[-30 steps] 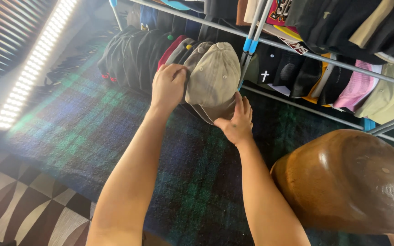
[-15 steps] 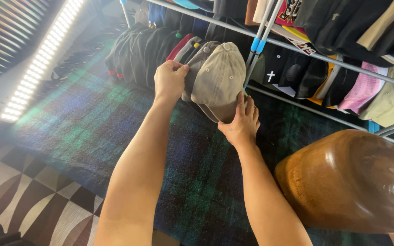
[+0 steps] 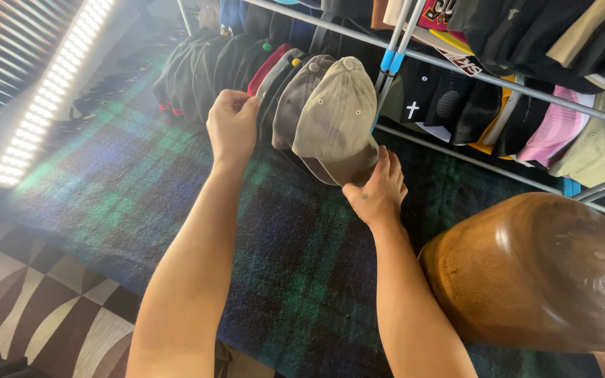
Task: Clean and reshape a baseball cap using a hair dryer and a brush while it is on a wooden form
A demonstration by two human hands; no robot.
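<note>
Beneath us lies a dark blue and green plaid rug (image 3: 176, 189), meeting a black and white patterned floor (image 3: 29, 308) at lower left, with a strip of bright white lights (image 3: 50, 91) along the wall. A grey metal rack (image 3: 498, 80) carries rows of caps. Our right hand (image 3: 379, 192) grips the brim of a faded beige cotton cap (image 3: 337, 112), the last in a packed row on the lowest rail. Our left hand (image 3: 232, 126) is curled, fingertips pinching the edges of the dark caps (image 3: 204, 73) just left of a red-trimmed cap (image 3: 266, 68). A rounded brown wooden form (image 3: 540, 273) sits at lower right.
</note>
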